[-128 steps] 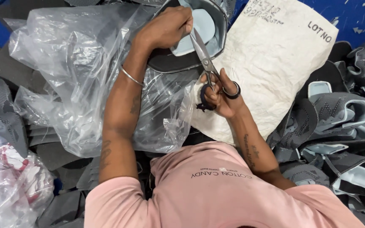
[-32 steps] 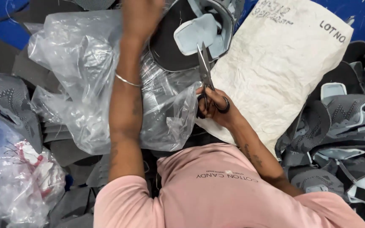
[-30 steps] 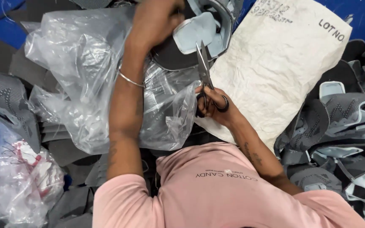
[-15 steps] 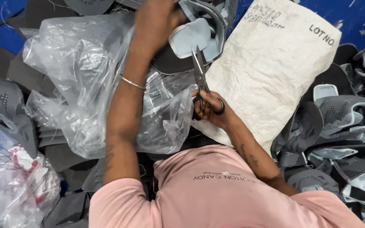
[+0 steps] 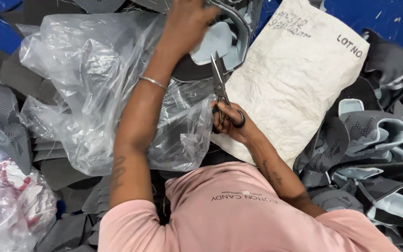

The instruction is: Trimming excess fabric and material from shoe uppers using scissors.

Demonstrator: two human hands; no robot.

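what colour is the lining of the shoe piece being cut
Pale blue lining with a dark grey edge, held by the left hand; seen in the head view.

A clear plastic bag (image 5: 89, 88) lies crumpled at centre left. A white sack (image 5: 295, 88) lies to the right, on a blue surface (image 5: 388, 18). Grey shoe uppers (image 5: 374, 140) are piled at right; another (image 5: 1, 116) lies at far left, above a second bag (image 5: 10, 210).
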